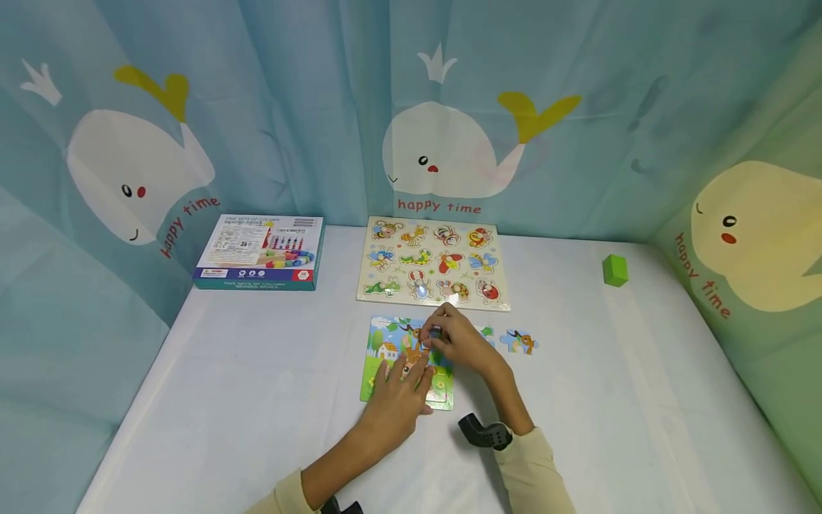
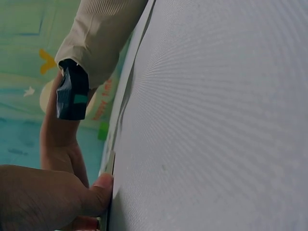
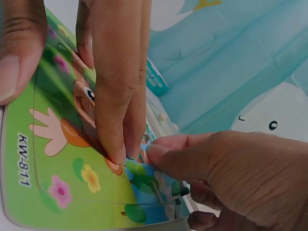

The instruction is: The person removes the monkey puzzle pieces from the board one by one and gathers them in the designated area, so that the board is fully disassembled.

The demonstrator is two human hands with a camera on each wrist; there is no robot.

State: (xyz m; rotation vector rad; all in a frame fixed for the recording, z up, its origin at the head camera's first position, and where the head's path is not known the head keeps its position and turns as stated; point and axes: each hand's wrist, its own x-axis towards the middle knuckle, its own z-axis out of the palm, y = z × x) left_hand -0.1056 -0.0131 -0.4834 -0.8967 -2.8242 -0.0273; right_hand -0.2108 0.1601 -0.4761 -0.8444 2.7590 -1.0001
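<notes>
A jigsaw puzzle board with a cartoon deer, a house and green grass lies flat at the middle of the table. My left hand rests on its lower part, fingers spread and fairly straight, the thumb at the near edge. At the upper right of the board, my right hand pinches a puzzle piece between thumb and fingers; the piece is mostly hidden. In the right wrist view, the fingertips of both hands nearly meet over the picture. A loose puzzle piece with a brown animal lies right of the right hand.
Behind the puzzle lies a wooden insect peg board. A boxed bead set sits at the back left, and a green block stands at the back right. Another puzzle piece shows partly behind the right hand. Whale-printed curtains enclose the table.
</notes>
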